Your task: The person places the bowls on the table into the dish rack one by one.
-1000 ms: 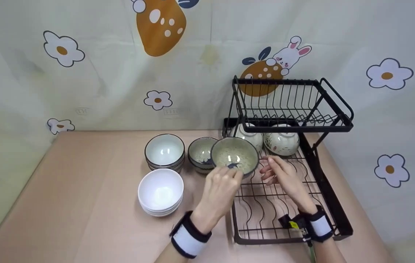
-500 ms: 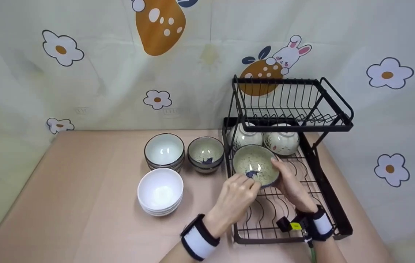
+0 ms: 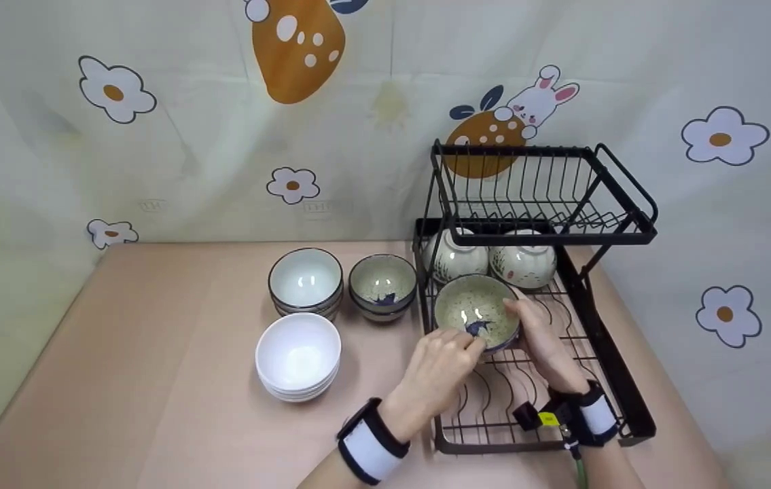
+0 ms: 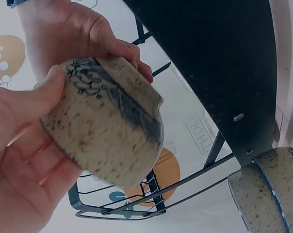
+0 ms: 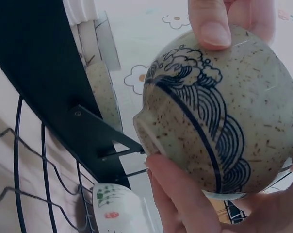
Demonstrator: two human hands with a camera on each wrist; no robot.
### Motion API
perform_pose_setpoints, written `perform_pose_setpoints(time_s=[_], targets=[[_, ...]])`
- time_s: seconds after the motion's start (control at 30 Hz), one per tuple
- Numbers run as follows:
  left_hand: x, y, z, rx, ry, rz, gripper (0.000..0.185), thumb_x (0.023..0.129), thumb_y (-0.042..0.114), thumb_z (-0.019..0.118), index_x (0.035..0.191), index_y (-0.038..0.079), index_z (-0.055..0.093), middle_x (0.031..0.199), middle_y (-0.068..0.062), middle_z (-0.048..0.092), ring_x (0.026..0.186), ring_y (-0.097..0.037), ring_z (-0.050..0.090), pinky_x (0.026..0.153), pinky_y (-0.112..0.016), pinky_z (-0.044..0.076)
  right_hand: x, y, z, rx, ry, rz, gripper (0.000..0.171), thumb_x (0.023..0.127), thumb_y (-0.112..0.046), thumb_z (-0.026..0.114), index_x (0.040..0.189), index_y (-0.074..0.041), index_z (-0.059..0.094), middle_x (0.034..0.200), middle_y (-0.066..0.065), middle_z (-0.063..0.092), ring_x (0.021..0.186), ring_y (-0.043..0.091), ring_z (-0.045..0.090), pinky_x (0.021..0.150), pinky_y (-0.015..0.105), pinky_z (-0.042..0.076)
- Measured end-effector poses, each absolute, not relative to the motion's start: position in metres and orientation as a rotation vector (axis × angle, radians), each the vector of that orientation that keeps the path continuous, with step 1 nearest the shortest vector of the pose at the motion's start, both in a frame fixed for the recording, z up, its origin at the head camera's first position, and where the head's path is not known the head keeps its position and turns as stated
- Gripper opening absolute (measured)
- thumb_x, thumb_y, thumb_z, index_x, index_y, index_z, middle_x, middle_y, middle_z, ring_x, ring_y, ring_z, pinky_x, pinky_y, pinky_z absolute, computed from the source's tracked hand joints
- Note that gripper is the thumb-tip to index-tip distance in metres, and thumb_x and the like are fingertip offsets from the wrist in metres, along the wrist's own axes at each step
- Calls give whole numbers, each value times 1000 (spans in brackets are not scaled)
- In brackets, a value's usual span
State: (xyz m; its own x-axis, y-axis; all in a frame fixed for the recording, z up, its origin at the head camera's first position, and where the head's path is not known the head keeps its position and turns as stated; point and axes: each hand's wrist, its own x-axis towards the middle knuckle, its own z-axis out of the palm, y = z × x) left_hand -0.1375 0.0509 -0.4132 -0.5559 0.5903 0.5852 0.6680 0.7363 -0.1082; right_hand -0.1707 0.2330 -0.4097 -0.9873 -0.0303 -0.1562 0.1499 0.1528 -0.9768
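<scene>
A speckled grey-green bowl point(image 3: 470, 305) with a blue wave pattern outside is held above the lower tier of the dish rack point(image 3: 541, 445), its mouth tilted toward the head camera. My left hand point(image 3: 436, 370) pinches its near rim, with the thumb on the outer wall and the fingers inside, as the left wrist view shows. From the right, my right hand point(image 3: 548, 343) grips the same bowl point(image 5: 224, 111); its thumb lies at the rim and its fingers reach under to the foot.
Two patterned white bowls point(image 3: 524, 261) stand upside down at the rack's back, under the upper tier point(image 3: 548, 238). Left of the rack are stacks of speckled bowls point(image 3: 383, 282), dark-rimmed bowls point(image 3: 306, 278) and white bowls point(image 3: 298, 356). A printed cloth point(image 3: 208, 122) hangs behind.
My left hand has carried the bowl rightward from beside the speckled stack to above the rack. My right hand, earlier apart from it, has taken hold. In the last half second the bowl lowered slightly.
</scene>
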Motion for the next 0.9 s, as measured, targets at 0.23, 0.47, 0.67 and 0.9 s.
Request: perform_pose_setpoints(time_s=[0.23,0.47,0.67,0.9], targets=[[-143,48,-416,-650,-2415,-332,38,81,38,68,105,8,63,98,-4,69,89,-15,61,61,-17,54,-176,244,-412,74,2546,-1796,45,100,-28,36,142,-11,42,134,22,51,110,33,57,80,39,57],[-151,50,-432,-339,-2620,-271,49,82,48,63,105,5,61,87,-5,66,82,-19,58,51,-22,51,-178,251,-414,46,2609,-1763,41,101,-26,35,138,-11,45,137,21,49,117,36,53,88,47,53],[-155,51,-440,-261,-2825,-195,49,83,48,65,98,2,64,82,-8,67,79,-20,57,52,-27,52,-180,251,-415,31,2671,-1703,41,101,-26,36,137,-7,45,140,20,48,128,34,46,107,52,38],[-157,50,-440,-305,-2964,-186,39,86,43,64,93,5,69,86,-9,70,81,-22,58,56,-30,53,-183,249,-415,71,2705,-1664,46,101,-26,38,142,-5,39,145,21,42,137,34,37,116,50,26]])
